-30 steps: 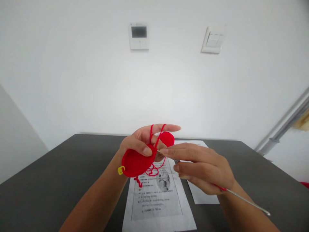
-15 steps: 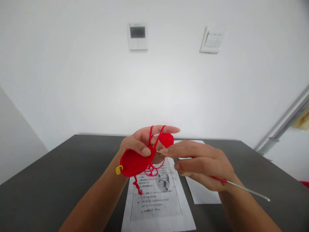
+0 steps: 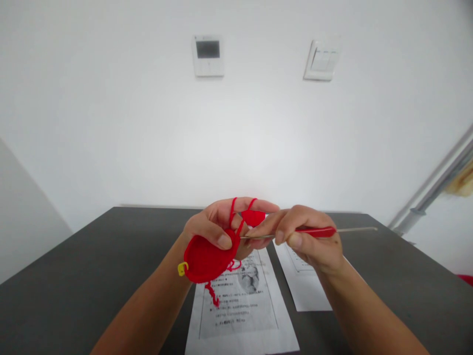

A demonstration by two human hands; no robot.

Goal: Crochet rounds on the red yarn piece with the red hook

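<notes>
My left hand (image 3: 218, 222) pinches a red crochet piece (image 3: 209, 259) between thumb and fingers, its index finger stretched out with red yarn (image 3: 233, 209) looped over it. A yellow stitch marker (image 3: 182, 268) hangs at the piece's left edge, and a short curly yarn tail dangles below. In my right hand (image 3: 306, 236) is a crochet hook (image 3: 320, 231) with a red grip and metal ends, held nearly level. Its left tip meets the right edge of the crochet piece; the exact stitch there is too small to make out. Behind the fingers sits a red yarn ball (image 3: 253, 217), partly hidden.
Under the hands, a printed sheet (image 3: 240, 315) with a picture lies on the dark table (image 3: 92, 266). A second sheet (image 3: 306, 291) lies to its right, partly covered by my right arm. The white wall behind carries a panel (image 3: 209, 66) and a switch (image 3: 321, 61).
My right hand has turned its grip: the hook, slanting down to the right before, is now nearly level with its red handle showing. The crochet piece has tilted and dropped slightly.
</notes>
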